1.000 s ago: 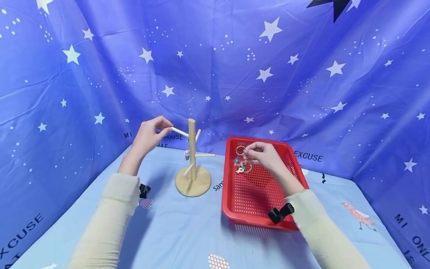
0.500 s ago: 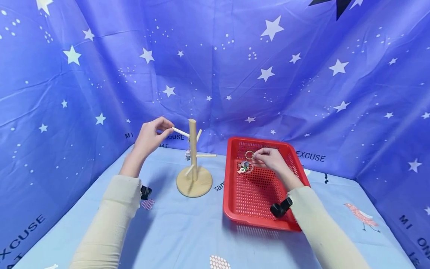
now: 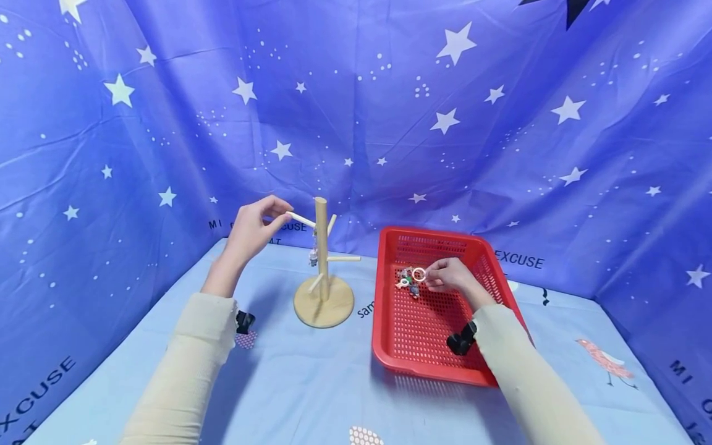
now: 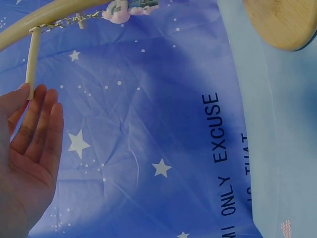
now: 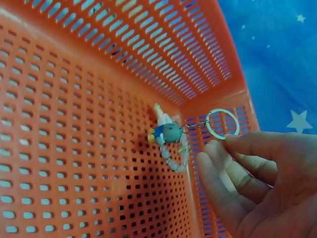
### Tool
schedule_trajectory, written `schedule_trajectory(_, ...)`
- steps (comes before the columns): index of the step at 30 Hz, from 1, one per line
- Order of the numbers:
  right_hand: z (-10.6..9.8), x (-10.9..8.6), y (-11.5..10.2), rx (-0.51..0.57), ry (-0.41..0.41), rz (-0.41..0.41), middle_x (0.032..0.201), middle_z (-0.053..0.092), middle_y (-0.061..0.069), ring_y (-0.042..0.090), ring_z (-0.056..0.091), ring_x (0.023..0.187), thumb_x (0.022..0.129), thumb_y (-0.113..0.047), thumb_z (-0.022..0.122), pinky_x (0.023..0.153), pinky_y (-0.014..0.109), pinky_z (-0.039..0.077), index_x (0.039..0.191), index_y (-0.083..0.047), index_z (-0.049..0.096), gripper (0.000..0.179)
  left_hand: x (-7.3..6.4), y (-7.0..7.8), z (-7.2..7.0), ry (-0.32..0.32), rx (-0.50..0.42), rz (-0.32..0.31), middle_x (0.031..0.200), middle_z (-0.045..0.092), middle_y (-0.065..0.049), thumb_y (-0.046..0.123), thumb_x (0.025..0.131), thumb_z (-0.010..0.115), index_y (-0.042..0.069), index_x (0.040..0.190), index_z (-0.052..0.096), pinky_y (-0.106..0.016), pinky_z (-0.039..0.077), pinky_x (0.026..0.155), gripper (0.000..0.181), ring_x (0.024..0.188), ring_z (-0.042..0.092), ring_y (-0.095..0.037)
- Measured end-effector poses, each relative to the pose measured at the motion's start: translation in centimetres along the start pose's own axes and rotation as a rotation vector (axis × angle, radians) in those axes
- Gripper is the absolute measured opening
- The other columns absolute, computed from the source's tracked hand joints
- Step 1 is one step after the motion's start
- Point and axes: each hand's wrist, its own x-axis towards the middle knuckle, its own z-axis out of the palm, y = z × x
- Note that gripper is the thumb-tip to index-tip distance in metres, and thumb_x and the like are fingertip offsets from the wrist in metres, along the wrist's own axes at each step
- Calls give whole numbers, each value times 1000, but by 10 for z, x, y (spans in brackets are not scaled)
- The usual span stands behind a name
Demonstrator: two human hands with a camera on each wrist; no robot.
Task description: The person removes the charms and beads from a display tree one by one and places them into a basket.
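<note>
My left hand (image 3: 251, 227) pinches the tip of an upper peg (image 4: 32, 64) on a wooden peg stand (image 3: 321, 247). A keychain with a small pinkish-grey figure (image 3: 314, 257) hangs by its chain from that peg, close to the post. Inside the red basket, my right hand (image 3: 453, 278) pinches the metal ring (image 5: 222, 124) of another keychain between thumb and fingers. Its short chain leads to a small grey and blue figure (image 5: 169, 132), which hangs low over the basket floor. Behind that figure lie a clear beaded bracelet (image 5: 177, 164) and a pale charm (image 5: 161, 113).
The red perforated basket (image 3: 381, 309) stands right of the peg stand, its walls rising around my right hand. The stand's round base (image 3: 311, 312) rests on a light blue printed cloth (image 3: 289, 383). A blue starry curtain (image 3: 356, 111) encloses the back and sides.
My right hand has moved right and down in the basket, lowering the keychain toward the floor beside the other trinkets. My left hand stays on the peg tip.
</note>
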Motion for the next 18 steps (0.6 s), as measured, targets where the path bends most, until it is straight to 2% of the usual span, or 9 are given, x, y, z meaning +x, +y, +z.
schedule_trajectory(6,-1,12,9,7,15,27,80,70,7,7,67,66,98,3,52,74,30,61,118,17,55,25,-1,0,0,4,-3,-5,99,76,-11,19,95,69,7,106,71,-26,49,69,17,88,73,-25)
schedule_trajectory(11,-2,15,15,-4,79,17,100,73,25,11,70,72,102,-3,48,75,32,61,123,17,56,30,-3,0,1,0,-12,-14,99,76,-11,20,96,68,7,107,71,-25,50,69,17,87,72,-24)
schedule_trajectory(14,-3,15,16,-23,131,6,113,70,29,14,72,79,103,-9,50,79,34,61,126,15,56,34,-3,-1,1,3,-16,-16,99,76,-11,20,96,68,7,107,71,-24,50,70,18,87,72,-24)
schedule_trajectory(16,-4,15,16,-8,148,0,116,69,29,15,72,81,103,-12,51,81,36,61,128,15,55,37,-3,-1,2,7,-21,-18,99,76,-11,20,96,68,7,107,71,-22,49,69,17,87,72,-24)
schedule_trajectory(18,-6,14,15,11,156,-1,109,71,25,14,72,81,103,-15,53,82,36,61,129,14,54,39,-3,0,2,14,-23,-22,98,76,-11,20,95,69,8,106,71,-21,48,68,17,86,72,-23)
